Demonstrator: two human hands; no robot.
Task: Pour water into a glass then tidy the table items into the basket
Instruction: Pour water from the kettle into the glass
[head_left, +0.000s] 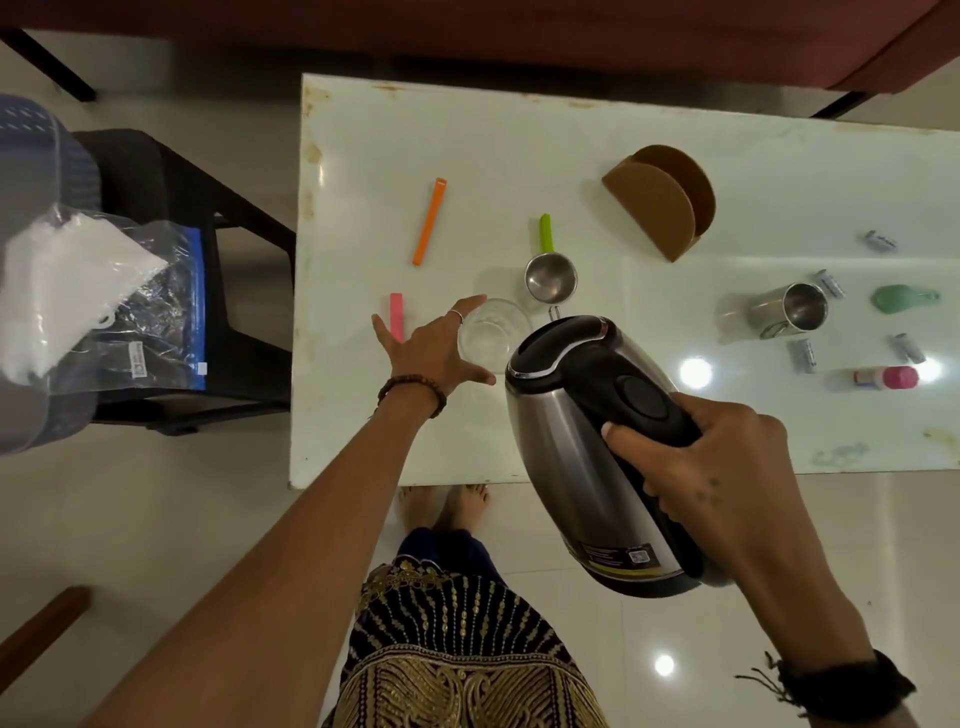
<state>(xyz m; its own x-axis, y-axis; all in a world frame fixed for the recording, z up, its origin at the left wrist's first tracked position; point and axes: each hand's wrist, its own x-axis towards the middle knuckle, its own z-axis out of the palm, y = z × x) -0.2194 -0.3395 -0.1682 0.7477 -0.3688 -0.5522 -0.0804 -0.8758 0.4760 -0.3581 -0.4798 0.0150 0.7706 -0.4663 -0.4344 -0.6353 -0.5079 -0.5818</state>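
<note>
While our right hand (727, 467) grips the tilted kettle (587, 436) and left hand (436, 348) spreads beside the glass (493, 335), we're mid-pour; next, hold the spout over its rim.

Three coloured plastic clips: orange (429, 222), pink (397, 317), green (546, 232). Two steel cups (550, 277) (792, 310). One clear glass (493, 334), one steel kettle (587, 441), four small batteries (881, 241) (829, 283) (803, 355) (909, 347).

No text can be read anywhere. The kettle (587, 447) carries a dark label with a code square near its base, too small to read. The plastic bag (140, 312) has a small illegible sticker
</note>
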